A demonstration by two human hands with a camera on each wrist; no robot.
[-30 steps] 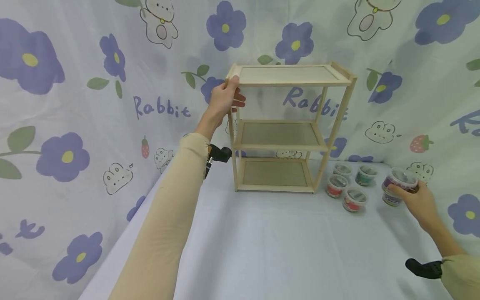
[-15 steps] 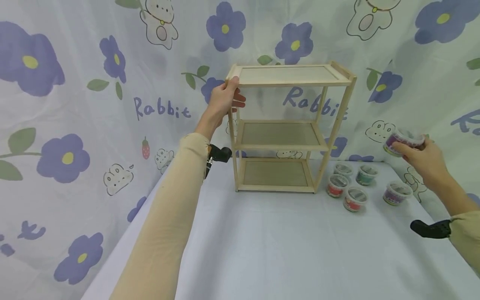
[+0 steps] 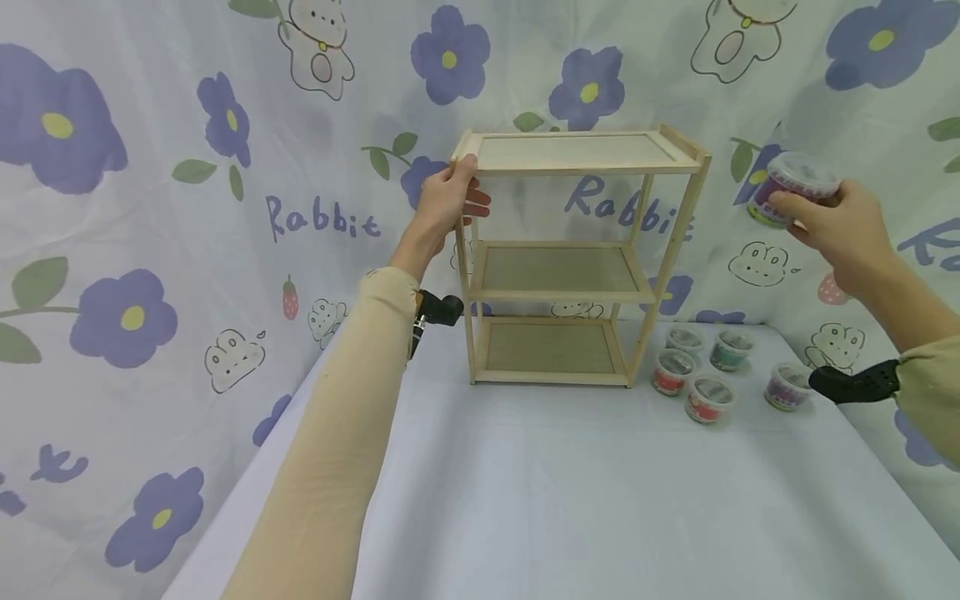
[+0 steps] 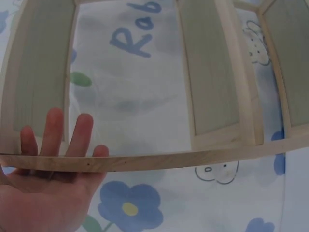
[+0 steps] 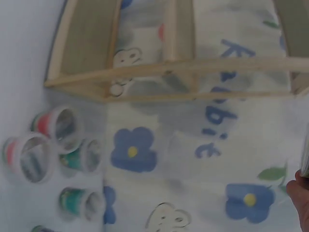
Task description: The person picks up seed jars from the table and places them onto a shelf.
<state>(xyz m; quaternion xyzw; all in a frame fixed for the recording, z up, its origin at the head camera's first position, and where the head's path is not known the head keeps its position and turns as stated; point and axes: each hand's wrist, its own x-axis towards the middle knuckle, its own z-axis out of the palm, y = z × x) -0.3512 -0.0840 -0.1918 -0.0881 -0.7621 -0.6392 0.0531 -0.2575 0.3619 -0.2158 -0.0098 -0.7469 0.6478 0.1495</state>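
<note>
A three-tier wooden shelf (image 3: 577, 151) stands on the white cloth. My left hand (image 3: 444, 206) holds its upper left front corner, thumb on the top edge and fingers past the post; in the left wrist view those fingers (image 4: 79, 135) extend behind the wooden post (image 4: 145, 162). To the right of the shelf, in the air at about its top board's height, my right hand (image 3: 858, 237) grips a round plastic tub with a purple label and clear lid (image 3: 795, 188). The right wrist view shows only part of this hand (image 5: 300, 200) and a sliver of the tub.
Right of the shelf's base stand several similar lidded tubs: red ones (image 3: 672, 372) (image 3: 708, 400), a green one (image 3: 731, 351) and another behind (image 3: 684, 340). A purple tub (image 3: 787, 387) stands farther right. A patterned curtain (image 3: 360, 167) hangs behind and at the sides.
My right hand has lifted the purple tub off the other purple tub, raising it from table level to the shelf's top height. My left hand and the shelf have stayed put.
</note>
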